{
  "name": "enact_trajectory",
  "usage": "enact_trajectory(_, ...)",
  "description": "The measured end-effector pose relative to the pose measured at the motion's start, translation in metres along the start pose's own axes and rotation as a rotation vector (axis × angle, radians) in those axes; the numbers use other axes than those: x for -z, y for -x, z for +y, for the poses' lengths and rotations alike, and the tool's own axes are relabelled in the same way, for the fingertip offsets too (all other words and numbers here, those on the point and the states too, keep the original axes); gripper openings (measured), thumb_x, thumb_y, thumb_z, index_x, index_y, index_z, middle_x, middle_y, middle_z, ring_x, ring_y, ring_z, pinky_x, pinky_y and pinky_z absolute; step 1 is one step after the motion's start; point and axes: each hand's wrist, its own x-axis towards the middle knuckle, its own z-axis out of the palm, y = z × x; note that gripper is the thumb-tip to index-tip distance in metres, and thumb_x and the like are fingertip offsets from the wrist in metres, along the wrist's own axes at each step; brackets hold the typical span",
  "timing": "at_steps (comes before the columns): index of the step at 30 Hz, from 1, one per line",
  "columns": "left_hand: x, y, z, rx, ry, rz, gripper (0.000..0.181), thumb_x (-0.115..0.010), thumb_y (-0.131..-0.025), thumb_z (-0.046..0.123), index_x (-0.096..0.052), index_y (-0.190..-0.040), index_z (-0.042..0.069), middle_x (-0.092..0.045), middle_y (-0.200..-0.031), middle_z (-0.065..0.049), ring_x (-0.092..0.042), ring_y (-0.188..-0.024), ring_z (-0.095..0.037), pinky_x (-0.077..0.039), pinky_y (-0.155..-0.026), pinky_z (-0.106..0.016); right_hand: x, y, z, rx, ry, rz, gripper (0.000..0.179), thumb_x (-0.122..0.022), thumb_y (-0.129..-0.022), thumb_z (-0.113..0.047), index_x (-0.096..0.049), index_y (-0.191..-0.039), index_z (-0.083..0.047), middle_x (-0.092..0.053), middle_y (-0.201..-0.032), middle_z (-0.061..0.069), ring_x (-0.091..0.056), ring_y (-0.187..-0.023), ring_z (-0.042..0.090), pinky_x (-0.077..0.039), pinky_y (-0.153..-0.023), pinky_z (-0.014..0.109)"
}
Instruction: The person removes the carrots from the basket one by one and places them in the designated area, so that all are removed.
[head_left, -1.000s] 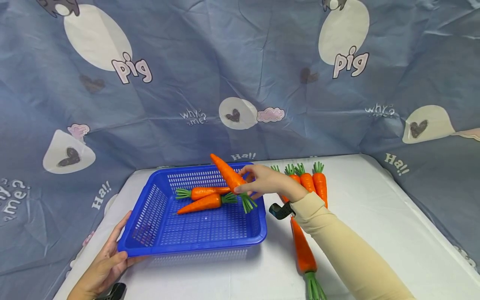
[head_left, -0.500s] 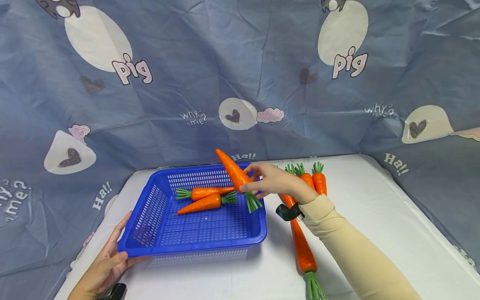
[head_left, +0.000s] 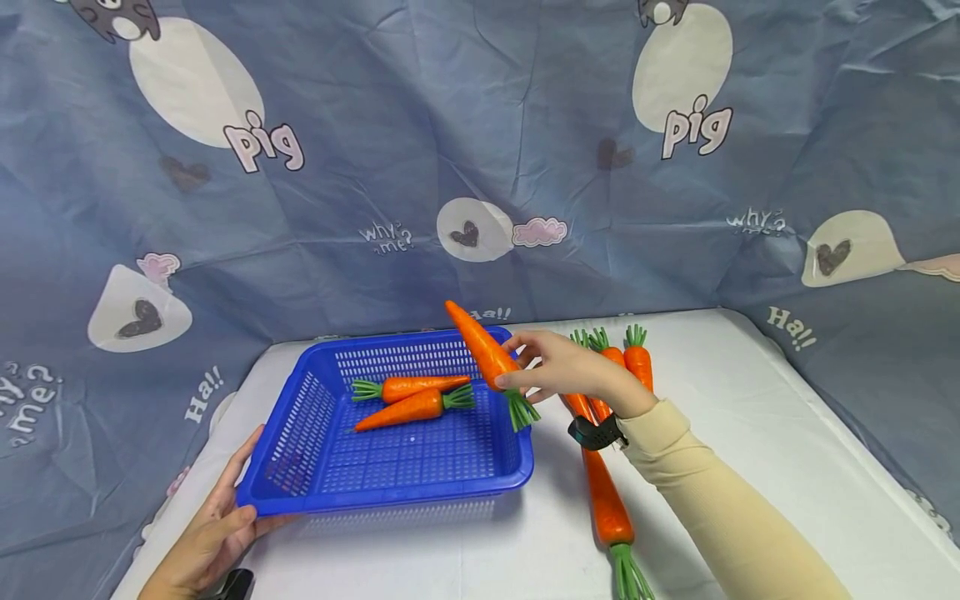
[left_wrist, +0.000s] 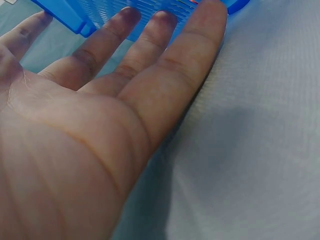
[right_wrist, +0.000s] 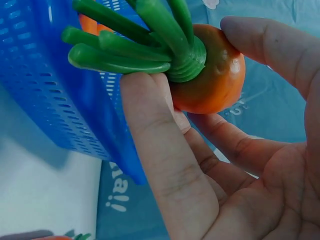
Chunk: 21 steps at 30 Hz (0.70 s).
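Note:
My right hand (head_left: 558, 367) pinches an orange carrot (head_left: 486, 346) near its leafy end, over the right side of a blue plastic basket (head_left: 382, 496). The carrot's tip points up and away to the left. In the right wrist view, green stalks (right_wrist: 150, 45) stick out past my fingers (right_wrist: 160, 135). Two carrots lie in the basket, one (head_left: 408, 408) in front of the other (head_left: 420, 386). At the basket's near left corner my left hand (head_left: 217, 525) rests with its fingers extended. The left wrist view shows those straight fingers (left_wrist: 175, 65) against the blue basket.
Several carrots (head_left: 639, 367) lie on the white table (head_left: 735, 417) right of the basket, partly behind my right arm. A larger-looking carrot (head_left: 609, 504) lies nearer, leaves toward me. A blue printed cloth (head_left: 480, 150) hangs behind the table.
My right hand has drawn rightward with the carrot, from over the basket's middle right toward its right rim. The left hand, the basket and the other carrots have stayed in place.

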Motion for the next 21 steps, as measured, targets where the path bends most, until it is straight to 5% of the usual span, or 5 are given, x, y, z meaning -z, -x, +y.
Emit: enact_trajectory(21,-0.003,0.000,0.002,-0.009,0.017,-0.015,0.082,-0.043,-0.114,0.006,0.001,-0.171,0.046,-0.048,-0.161,0.021,-0.061,-0.141,-0.013,-0.060,-0.108,-0.041,0.013,0.037,0.026,-0.015,0.035,0.093,0.061,-0.080,-0.098,-0.033,-0.056,-0.144,-0.002,-0.066,-0.118,0.020,-0.073,-0.084,0.023,-0.068,-0.077,0.038)
